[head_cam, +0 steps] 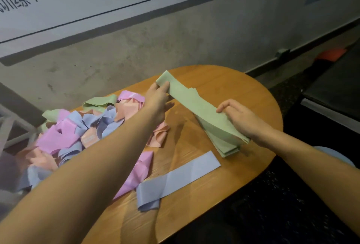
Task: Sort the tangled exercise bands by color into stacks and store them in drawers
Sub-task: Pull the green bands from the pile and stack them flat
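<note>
A pale green band (191, 100) is stretched flat between my hands above the wooden table (233, 88). My left hand (156, 97) pinches its far end. My right hand (240, 118) holds its near end, fingers curled over the edge. Under the near end lies a stack of green bands (224, 144) on the table's right side. A blue band (179, 180) lies flat near the front edge. A tangled pile (78, 130) of pink, purple, blue, peach and green bands fills the left of the table. No drawers are in view.
A concrete wall with a whiteboard stands behind the table. A metal frame (11, 125) is at the far left. A black bench (335, 95) and dark floor lie to the right of the table.
</note>
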